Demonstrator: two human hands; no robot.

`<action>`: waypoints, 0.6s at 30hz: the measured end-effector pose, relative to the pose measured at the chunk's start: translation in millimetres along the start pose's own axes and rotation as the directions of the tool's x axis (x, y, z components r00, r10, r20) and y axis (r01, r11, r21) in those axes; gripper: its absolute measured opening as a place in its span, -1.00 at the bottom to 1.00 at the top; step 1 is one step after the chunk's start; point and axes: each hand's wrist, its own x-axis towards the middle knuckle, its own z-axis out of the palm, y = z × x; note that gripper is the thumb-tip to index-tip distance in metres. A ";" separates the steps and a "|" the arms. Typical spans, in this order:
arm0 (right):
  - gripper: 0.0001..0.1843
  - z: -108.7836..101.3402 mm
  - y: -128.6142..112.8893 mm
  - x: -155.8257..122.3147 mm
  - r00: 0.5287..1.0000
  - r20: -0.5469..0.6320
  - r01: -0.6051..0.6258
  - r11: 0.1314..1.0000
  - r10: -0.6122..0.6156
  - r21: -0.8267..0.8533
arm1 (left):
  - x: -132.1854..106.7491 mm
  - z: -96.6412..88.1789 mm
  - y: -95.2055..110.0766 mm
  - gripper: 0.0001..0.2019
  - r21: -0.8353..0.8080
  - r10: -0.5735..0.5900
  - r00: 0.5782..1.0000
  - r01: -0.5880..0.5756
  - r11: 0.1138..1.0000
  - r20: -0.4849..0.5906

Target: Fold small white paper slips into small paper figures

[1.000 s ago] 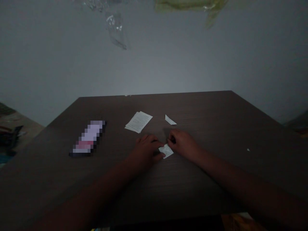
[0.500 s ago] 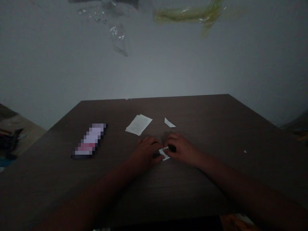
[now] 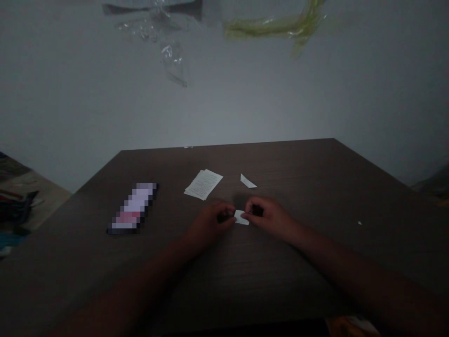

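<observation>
A small piece of white paper (image 3: 242, 219), apparently folded, is held between my two hands just above the dark wooden table (image 3: 280, 276). My left hand (image 3: 212, 220) pinches its left edge with thumb and fingers. On the other side, my right hand (image 3: 267, 216) grips the upper right part of the paper, thumb against curled fingers. Beyond the hands lies a narrow folded paper strip (image 3: 248, 181). Left of that strip rests a stack of printed paper sheets (image 3: 204, 184).
A phone (image 3: 135, 208) with a blurred-out screen lies on the table's left. A tiny white scrap (image 3: 359, 223) sits to the right. The wall (image 3: 224, 103) behind the table carries yellow tape (image 3: 270, 28) and clear plastic (image 3: 173, 58).
My fingers have shifted from pressing around the paper to pinching it at its sides, and the paper has turned and moved slightly away from me. The camera view has tilted a little.
</observation>
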 end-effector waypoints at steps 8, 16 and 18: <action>-0.84 -0.9 10.3 -0.7 0.908 -0.047 0.393 0.883 -0.417 -0.256 | 0.6 -7.1 -0.1 -0.84 0.047 0.178 0.980 -0.175 0.983 -0.083; -0.91 3.9 15.1 -2.4 0.916 0.148 0.395 0.779 -0.372 -0.488 | 3.5 -3.8 -4.3 -0.72 0.273 0.141 0.989 -0.147 0.951 0.041; -0.91 4.6 11.3 -3.5 0.921 0.196 0.389 0.774 -0.336 -0.499 | 3.0 -5.0 -4.3 -0.72 0.262 0.120 0.991 -0.130 0.956 0.054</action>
